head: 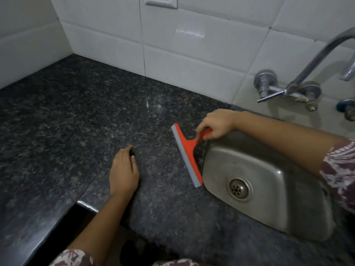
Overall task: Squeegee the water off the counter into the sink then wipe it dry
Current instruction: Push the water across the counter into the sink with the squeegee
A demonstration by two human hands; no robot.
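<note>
Squeegee (187, 153) in orange with a grey blade is lying across the dark speckled counter (76, 116), just left of the steel sink (269, 189), its near end reaching the sink's rim. We are gripping its handle with our right hand (215, 124), fingers closed around it. We are resting our left hand (124, 169) palm-down and loosely open on the counter, well left of the blade. Beyond the sink, we are seeing a chrome tap (299, 81) sticking out from the white tiled wall (192, 45).
</note>
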